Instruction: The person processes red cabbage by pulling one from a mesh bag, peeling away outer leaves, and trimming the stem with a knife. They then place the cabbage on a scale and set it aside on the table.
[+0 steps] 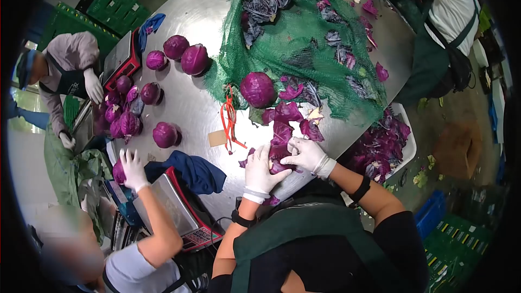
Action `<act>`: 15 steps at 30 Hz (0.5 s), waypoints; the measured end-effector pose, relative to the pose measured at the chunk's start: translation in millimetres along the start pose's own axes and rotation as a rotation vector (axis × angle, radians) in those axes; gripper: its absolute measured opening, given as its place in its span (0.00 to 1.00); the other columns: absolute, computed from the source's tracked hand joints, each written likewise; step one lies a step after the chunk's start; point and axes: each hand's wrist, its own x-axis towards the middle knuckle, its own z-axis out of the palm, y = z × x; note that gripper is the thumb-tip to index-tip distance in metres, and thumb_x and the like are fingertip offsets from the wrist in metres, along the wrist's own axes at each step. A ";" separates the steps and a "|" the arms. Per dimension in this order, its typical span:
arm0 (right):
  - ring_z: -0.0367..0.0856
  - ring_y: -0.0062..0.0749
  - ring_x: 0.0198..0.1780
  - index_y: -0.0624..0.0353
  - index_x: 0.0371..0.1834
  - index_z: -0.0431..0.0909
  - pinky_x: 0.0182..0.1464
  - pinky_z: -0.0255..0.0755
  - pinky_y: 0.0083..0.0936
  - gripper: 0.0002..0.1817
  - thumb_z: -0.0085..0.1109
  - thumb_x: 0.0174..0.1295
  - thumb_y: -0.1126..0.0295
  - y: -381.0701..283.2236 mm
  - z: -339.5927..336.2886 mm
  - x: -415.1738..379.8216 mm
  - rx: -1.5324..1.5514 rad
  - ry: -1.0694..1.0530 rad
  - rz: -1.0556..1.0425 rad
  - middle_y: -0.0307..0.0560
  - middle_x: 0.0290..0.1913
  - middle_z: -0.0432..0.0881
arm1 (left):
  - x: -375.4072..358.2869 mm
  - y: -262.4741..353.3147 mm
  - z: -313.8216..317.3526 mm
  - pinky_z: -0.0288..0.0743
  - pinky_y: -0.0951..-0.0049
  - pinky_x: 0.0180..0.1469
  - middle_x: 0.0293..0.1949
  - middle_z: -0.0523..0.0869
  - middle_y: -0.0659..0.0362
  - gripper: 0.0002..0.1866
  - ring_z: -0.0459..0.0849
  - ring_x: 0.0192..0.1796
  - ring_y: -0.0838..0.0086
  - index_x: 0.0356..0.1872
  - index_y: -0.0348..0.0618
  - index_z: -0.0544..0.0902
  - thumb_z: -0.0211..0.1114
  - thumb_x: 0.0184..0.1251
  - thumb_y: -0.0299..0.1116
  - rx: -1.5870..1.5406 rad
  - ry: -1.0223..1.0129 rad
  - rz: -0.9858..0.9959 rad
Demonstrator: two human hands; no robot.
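At the near edge of the metal table, both gloved hands are at a red cabbage (278, 153) with loose outer leaves. My left hand (260, 173) is curled round its left side, fingers pointing away from me. From the right, my right hand (308, 157) grips its leaves with bent fingers; the fingertips are partly hidden. Just beyond lie torn purple leaves (287, 112) and a pale stem piece (315, 114). A whole red cabbage (258, 90) sits past them, beside the green mesh sack (304, 54). Orange straps (229, 119) lie left of the leaves.
Several trimmed cabbages (194, 59) stand on the table's left part. A red scale (179, 206) and blue cloth (195, 171) are at my left. A white bin (408, 130) of leaves is at my right. Co-workers stand left and right; one gloved hand (133, 169) holds a cabbage.
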 end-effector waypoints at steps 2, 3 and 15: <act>0.69 0.33 0.23 0.61 0.27 0.71 0.31 0.67 0.28 0.21 0.69 0.48 0.56 4.4 4.5 7.6 -0.048 0.052 -0.052 0.42 0.20 0.70 | 0.1 -1.9 3.6 0.68 0.59 0.55 0.56 0.71 0.45 0.48 0.72 0.52 0.53 0.61 0.36 0.65 0.73 0.39 0.55 0.016 0.035 0.021; 0.75 0.42 0.25 0.60 0.28 0.73 0.31 0.70 0.34 0.17 0.65 0.51 0.57 7.3 1.8 7.6 -0.164 0.039 -0.113 0.47 0.22 0.74 | 0.8 -1.1 4.8 0.68 0.59 0.55 0.55 0.71 0.46 0.48 0.72 0.51 0.53 0.61 0.36 0.65 0.73 0.38 0.55 0.030 0.031 0.006; 0.81 0.42 0.23 0.60 0.33 0.73 0.28 0.76 0.36 0.08 0.51 0.55 0.67 41.8 -8.5 31.9 -0.282 0.088 -0.201 0.50 0.25 0.80 | 6.9 -17.5 5.9 0.68 0.59 0.55 0.54 0.72 0.47 0.46 0.71 0.53 0.53 0.60 0.39 0.66 0.73 0.40 0.53 -0.076 0.007 0.058</act>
